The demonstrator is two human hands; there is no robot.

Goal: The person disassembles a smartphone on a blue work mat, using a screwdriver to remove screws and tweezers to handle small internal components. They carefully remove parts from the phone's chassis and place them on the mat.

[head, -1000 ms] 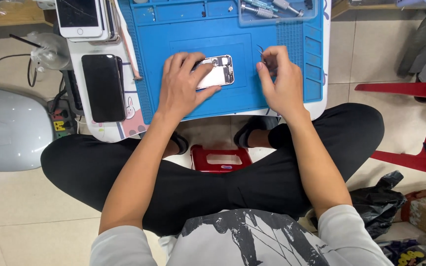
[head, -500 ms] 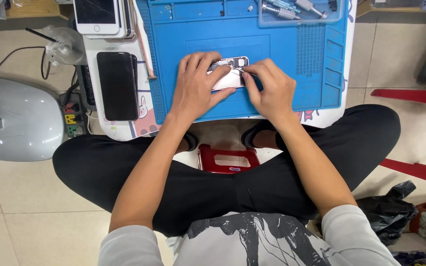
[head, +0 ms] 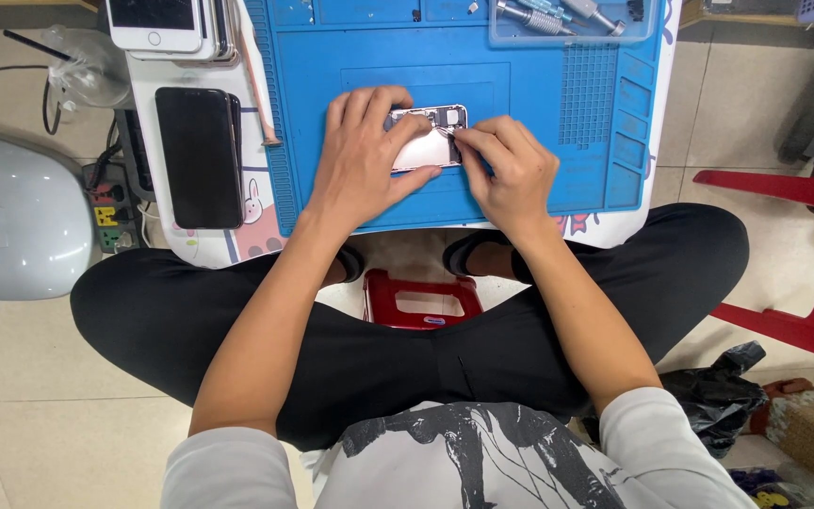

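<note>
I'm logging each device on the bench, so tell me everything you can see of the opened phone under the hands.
The opened phone lies flat on the blue work mat, its long side running left to right. Its screen is off: a pale, whitish inner plate fills most of it, with small dark and metallic parts crowded along the far edge and right end. The frame looks silvery. The left hand covers its left part and pins it down; the right hand pinches at its right end. Finer parts are too small to tell.

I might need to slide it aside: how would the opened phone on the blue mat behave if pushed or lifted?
The opened phone looks flat and stiff, so it probably slides, not rolls. Its exposed insides seem fragile. The blue mat likely limits slipping; the left hand steadies it.
</note>
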